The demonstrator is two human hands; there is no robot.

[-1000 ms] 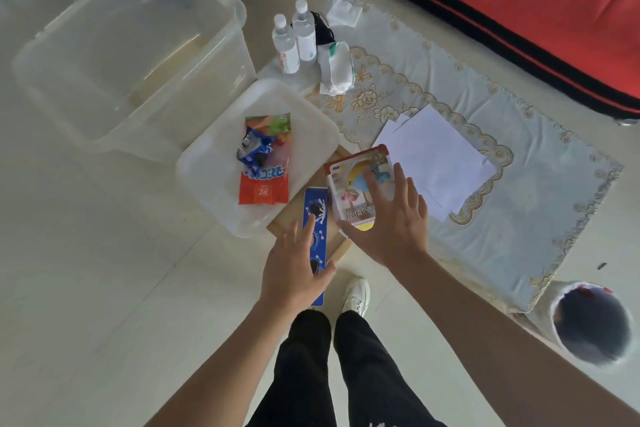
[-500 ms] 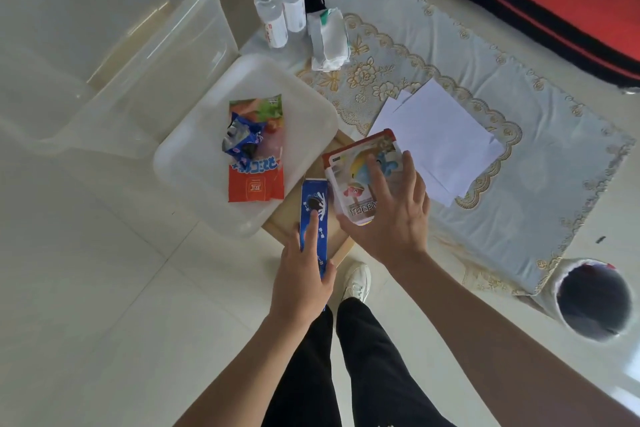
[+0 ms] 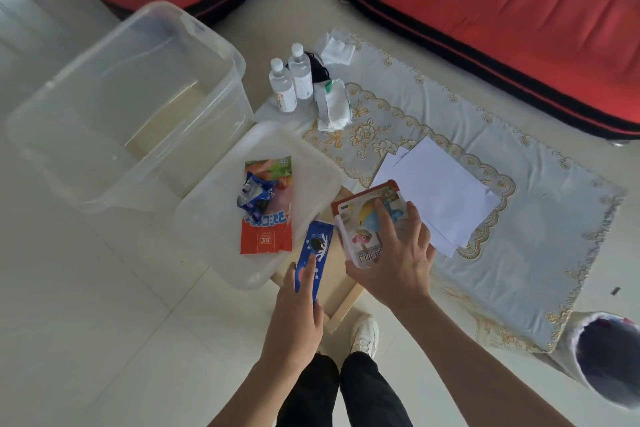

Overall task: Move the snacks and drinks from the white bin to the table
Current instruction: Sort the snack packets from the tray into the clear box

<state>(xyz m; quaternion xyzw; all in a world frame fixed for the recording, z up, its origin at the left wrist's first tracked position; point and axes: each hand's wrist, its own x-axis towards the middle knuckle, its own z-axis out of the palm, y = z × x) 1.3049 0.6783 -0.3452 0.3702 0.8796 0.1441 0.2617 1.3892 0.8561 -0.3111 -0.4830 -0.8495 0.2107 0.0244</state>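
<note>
A shallow white bin (image 3: 207,218) sits at centre and holds an orange snack bag (image 3: 265,236) with a small crumpled blue wrapper (image 3: 254,198) on top. To its right, a long blue cookie pack (image 3: 317,246) lies on the bare wooden corner of the low table (image 3: 343,305). My left hand (image 3: 294,319) grips the pack's near end, index finger along its top. My right hand (image 3: 394,263) holds a colourful snack box (image 3: 367,215) at the table's edge, fingers spread over it.
A pale blue lace cloth (image 3: 519,236) covers the table, with white papers (image 3: 440,191), two small water bottles (image 3: 291,83) and a tissue pack (image 3: 332,104) on it. A large clear tub (image 3: 121,107) stands at left, red cushions (image 3: 502,10) behind, a lined waste basket (image 3: 606,357) at lower right.
My left hand came down onto the blue cookie pack and closed around its near end. My right hand stayed on the snack box. The view tilted up.
</note>
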